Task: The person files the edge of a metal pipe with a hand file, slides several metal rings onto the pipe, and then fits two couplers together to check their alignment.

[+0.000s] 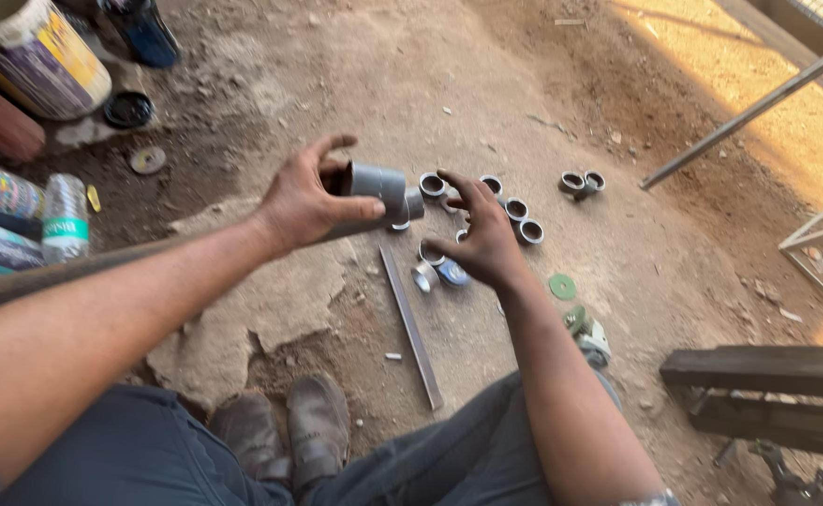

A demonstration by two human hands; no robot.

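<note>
From where I watched, the left hand (310,199) was closed around a stack of short grey metal rings (378,186) just left of the frame's centre, thumb on top and fingers curled underneath, so the grip was plainly a hold on that stack. The stack lay close to horizontal, its long axis running left to right and tipping slightly downward to the right, with its free end pointing toward the loose rings (516,208) scattered on the dirt floor (542,84) at centre. The right hand (483,242) hovered over those rings with fingers spread and bent, palm down; I could not tell whether it pinched one or merely touched the ground among them. I judged the gathering partly done: several rings sat already lined up in the left hand, while about a handful lay on the floor near the right hand and a further pair (582,182) rested apart, to the right of centre. A flat metal strip (411,323) ran from below the stack toward the lower middle, a green disc (562,286) lay beside the right wrist, and paint cans (37,56) and a plastic bottle (65,220) stood at the left edge.
</note>
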